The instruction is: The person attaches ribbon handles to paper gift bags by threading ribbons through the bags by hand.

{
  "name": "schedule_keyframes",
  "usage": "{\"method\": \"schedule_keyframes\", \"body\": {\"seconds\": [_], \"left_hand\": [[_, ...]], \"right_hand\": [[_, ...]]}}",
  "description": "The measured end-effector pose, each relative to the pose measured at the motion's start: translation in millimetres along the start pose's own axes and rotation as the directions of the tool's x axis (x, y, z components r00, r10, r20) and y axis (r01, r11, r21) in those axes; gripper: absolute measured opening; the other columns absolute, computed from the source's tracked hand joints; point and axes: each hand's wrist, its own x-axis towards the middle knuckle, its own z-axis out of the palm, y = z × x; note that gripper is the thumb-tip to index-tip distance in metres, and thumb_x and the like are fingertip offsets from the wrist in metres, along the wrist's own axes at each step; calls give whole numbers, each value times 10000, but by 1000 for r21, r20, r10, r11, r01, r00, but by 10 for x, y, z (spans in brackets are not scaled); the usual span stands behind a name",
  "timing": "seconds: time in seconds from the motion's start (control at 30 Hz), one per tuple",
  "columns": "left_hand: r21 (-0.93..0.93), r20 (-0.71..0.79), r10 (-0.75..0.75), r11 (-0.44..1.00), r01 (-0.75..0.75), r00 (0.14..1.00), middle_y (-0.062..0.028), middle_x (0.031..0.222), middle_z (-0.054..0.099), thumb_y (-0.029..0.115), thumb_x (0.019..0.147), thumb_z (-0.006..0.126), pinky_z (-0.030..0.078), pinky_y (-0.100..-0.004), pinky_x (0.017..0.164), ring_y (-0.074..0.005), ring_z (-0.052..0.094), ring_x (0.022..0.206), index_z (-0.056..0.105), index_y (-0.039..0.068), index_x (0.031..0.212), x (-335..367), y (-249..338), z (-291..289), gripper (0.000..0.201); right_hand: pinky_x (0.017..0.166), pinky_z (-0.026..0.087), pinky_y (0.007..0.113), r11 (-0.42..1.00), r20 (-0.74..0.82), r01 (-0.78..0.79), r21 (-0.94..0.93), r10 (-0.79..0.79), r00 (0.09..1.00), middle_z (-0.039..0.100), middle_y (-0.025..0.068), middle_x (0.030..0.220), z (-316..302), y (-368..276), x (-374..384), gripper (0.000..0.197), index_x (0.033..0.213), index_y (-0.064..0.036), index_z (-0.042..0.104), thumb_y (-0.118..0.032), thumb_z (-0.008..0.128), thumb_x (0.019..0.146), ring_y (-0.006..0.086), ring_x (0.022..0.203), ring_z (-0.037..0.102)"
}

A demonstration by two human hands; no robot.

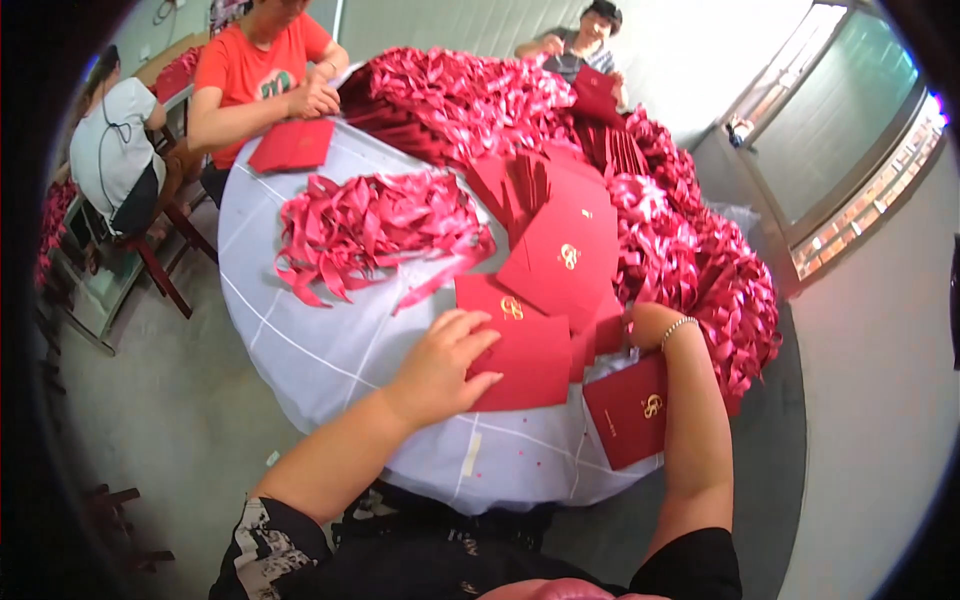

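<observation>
My left hand (440, 370) lies on the left side of a red paper card or envelope (535, 365), its fingers and thumb apart. That piece rests on the near part of the table, overlapping another red one with a gold emblem (480, 290). At the right my right hand (655, 326), with a beaded bracelet at the wrist, reaches in beside a heap of shiny red ribbons (660, 240) and the edges of stacked red cards (575, 245). Its fingers are bent down and mostly hidden. Under my right forearm, another red card (622, 410) lies tilted near the table's edge.
The round table (300, 345) has a whitish cover with pale lines. A loose ribbon pile (375, 230) sits left of centre, a larger one (460, 95) behind. Two people work across the table, one with a red card stack (292, 145); another person sits at far left.
</observation>
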Motion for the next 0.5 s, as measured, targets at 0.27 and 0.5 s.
{"method": "schedule_keyframes", "body": {"seconds": [0.27, 0.5], "left_hand": [[-31, -22, 51, 998, -51, 998, -151, 1281, 618, 189, 754, 822, 477, -427, 1026, -346, 568, 1203, 692, 33, 1150, 41, -9, 101, 445], [-18, -31, 28, 999, -29, 999, -144, 1227, 611, 295, 727, 849, 497, -410, 989, -332, 574, 1147, 664, 17, 1203, 89, -21, 28, 582]], "right_hand": [[780, 568, 436, 935, -413, -351, 51, 339, 845, 718, 228, 947, 191, 257, -145, 163, 883, -4, 742, -33, 608, 795, 369, 904, 707], [730, 548, 423, 901, -809, 145, 408, 283, 515, 701, 153, 869, -549, -1166, -883, 117, 865, -27, 739, -132, 743, 813, 336, 834, 676]]}}
